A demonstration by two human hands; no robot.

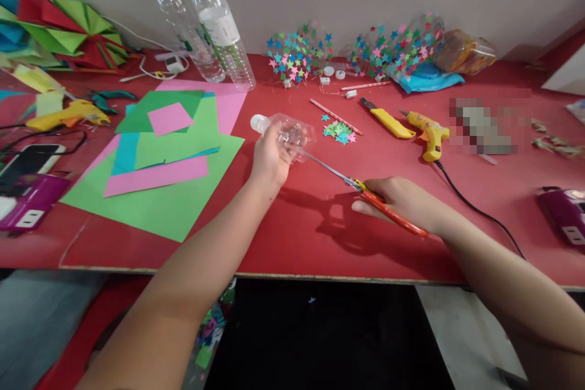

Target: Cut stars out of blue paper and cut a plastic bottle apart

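A clear plastic bottle piece [299, 132] with a white cap lies in my left hand [270, 156], whose fingers are wrapped round it above the red table. My right hand [402, 198] is closed on red-handled pliers or scissors [381, 202]; which of the two is hard to tell. From this tool a long thin metal part reaches left to the lower edge of the bottle piece. Just right of the bottle piece, small green and blue paper stars [339, 131] lie in a pile beside a striped pencil [336, 116].
Coloured paper sheets [201, 195] cover the left of the red table [283, 237]. Two tall bottles [223, 36] and star-covered clear shapes [297, 55] stand along the wall. A yellow cutter [388, 121] and a glue gun [427, 132] with a cord lie right.
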